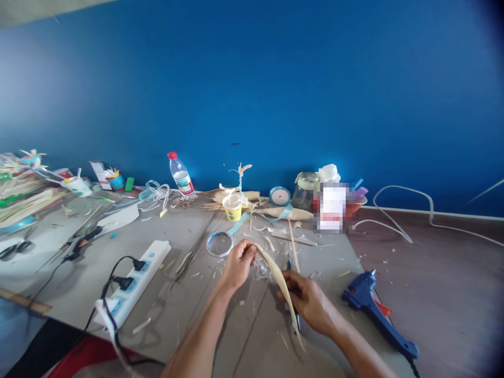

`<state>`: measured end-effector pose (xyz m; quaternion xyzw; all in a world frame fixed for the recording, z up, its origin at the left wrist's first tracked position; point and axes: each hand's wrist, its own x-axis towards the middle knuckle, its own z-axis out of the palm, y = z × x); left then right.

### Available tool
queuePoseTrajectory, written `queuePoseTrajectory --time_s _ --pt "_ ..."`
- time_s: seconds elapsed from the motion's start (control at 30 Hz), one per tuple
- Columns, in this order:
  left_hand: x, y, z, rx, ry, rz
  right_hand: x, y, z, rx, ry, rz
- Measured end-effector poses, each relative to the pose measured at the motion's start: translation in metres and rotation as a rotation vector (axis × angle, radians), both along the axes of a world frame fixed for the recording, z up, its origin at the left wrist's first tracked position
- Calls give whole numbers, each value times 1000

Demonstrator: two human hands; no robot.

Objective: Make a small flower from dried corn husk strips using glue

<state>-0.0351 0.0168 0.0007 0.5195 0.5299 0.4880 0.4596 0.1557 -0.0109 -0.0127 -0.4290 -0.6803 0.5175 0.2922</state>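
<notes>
My left hand (pixel 239 262) is closed, thumb and finger pinching the upper end of a long, curved, pale dried husk leaf (pixel 280 278). The leaf arcs down to the right, its narrow lower end hanging over the table. My right hand (pixel 305 296) is closed around a thin dark tool (pixel 296 315), mostly hidden behind the leaf and fingers; its kind cannot be made out. The right fingers lie right beside the leaf's middle. Just beyond the left hand are a ring-shaped ribbon roll (pixel 220 245) and a yellow-white cup (pixel 232 212) holding a blue-wrapped stem.
A blue glue gun (pixel 378 312) lies at right. A white power strip (pixel 136 283) with black plugs is at left. Along the blue wall stand a red-capped bottle (pixel 181 176), a glass jar (pixel 307 189) and a ribbon spool (pixel 280 196). Husk scraps litter the grey table (pixel 197 336).
</notes>
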Motion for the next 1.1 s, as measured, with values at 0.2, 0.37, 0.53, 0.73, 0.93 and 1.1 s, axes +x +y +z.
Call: queuePoseTrajectory --time_s 0.2,0.37,0.53,0.73,0.93,1.1 --pt "-1 -1 5 0 20 -25 1 1 6 -74 59 29" --pt "-2 -2 5 -15 22 -27 2 1 9 -142 72 14" --pt "1 0 4 -3 -185 45 8 7 13 -250 270 -67" --pt "5 1 6 -94 -521 106 27 24 3 -87 -6 -400" --pt "13 0 1 -139 -536 120 39 31 2 168 -653 -437" --pt "19 0 -7 -105 -387 165 42 34 10 209 -887 -518"
